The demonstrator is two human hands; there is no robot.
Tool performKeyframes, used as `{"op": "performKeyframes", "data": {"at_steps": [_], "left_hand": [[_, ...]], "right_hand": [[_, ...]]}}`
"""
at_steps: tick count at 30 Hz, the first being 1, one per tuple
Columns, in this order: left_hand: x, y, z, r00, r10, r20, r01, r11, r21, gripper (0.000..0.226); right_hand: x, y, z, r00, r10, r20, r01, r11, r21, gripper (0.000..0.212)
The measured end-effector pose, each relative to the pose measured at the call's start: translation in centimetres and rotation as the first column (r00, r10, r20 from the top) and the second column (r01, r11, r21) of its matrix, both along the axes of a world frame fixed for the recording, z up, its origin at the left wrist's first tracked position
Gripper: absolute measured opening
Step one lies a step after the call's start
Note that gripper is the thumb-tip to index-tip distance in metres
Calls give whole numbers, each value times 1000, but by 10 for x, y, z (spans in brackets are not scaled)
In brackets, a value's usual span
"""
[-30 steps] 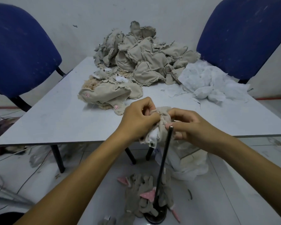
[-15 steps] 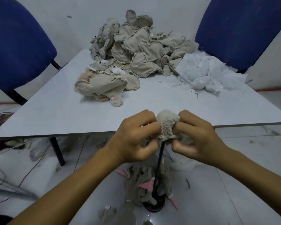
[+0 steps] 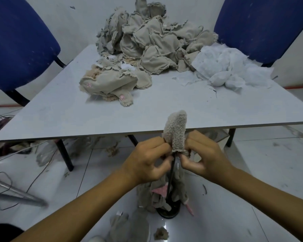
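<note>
Both my hands are closed on the same thing, the fuzzy beige plush sleeve (image 3: 176,130), which stands upright just in front of the counter's (image 3: 68,117) near edge, its rounded tip rising above that edge. My left hand (image 3: 147,161) pinches the sleeve's lower hem from one side, fingers curled in. My right hand (image 3: 203,158) pinches the hem from the other side, thumb and fingers drawn tight around the cloth. The two hands almost meet under the sleeve.

A thin black rod (image 3: 170,179) comes out of the sleeve's bottom opening and runs down, below the counter's near edge, to a round dark base (image 3: 168,213) on the floor. Limp beige plush pieces (image 3: 156,198) lie heaped around that base — one shows a pink patch (image 3: 159,191).

On the counter's far side sits a big heap of beige fabric shells (image 3: 147,41), raw frayed seams outward. A smaller cluster (image 3: 110,81) lies nearer the counter's middle. At the counter's far right corner lies a mound of white material (image 3: 226,69) — stuffing or thin cloth, I cannot tell which.

Two blue chairs flank the counter, one at its left (image 3: 16,41) and one at its right (image 3: 262,27).
</note>
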State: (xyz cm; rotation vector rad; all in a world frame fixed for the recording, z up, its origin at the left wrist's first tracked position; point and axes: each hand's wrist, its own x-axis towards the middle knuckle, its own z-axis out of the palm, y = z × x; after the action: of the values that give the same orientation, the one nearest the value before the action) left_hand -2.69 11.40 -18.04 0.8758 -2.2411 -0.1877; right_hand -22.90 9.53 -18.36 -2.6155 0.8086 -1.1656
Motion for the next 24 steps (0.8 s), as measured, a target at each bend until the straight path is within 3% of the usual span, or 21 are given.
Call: {"op": "performKeyframes", "data": {"at_steps": [4,8,12,14,16,19,21,24], "left_hand": [[3,-1,-4,1000,-20,10,19,1000,25,11],[8,-4,2,985,9,171,-2,999,-37,14],[6,-4,26,986,-39,162,57,993,-105,16],[7,-9,48,994,-62,87,72,989,-125,14],[8,-16,73,995,-64,-80,60,997,-47,9],[8,-26,96,949,-40,-312,122,961,247,7],[5,-32,101,907,5,-421,186,892,413,11],[-2,-41,102,866,68,-495,201,860,469,12]], "right_hand": [[-3,-1,-7,999,52,-4,-52,995,90,10],[-15,-5,6,984,49,-170,-58,997,-46,7],[-21,-1,34,974,141,-177,-159,983,-92,5],[-20,-5,51,982,158,-103,-160,987,-19,9],[-19,-13,71,983,169,71,-180,968,178,16],[-22,-27,96,950,188,250,-297,793,531,23],[-25,-37,105,956,205,211,-291,748,596,26],[-25,-46,108,954,206,216,-296,740,604,25]]}}
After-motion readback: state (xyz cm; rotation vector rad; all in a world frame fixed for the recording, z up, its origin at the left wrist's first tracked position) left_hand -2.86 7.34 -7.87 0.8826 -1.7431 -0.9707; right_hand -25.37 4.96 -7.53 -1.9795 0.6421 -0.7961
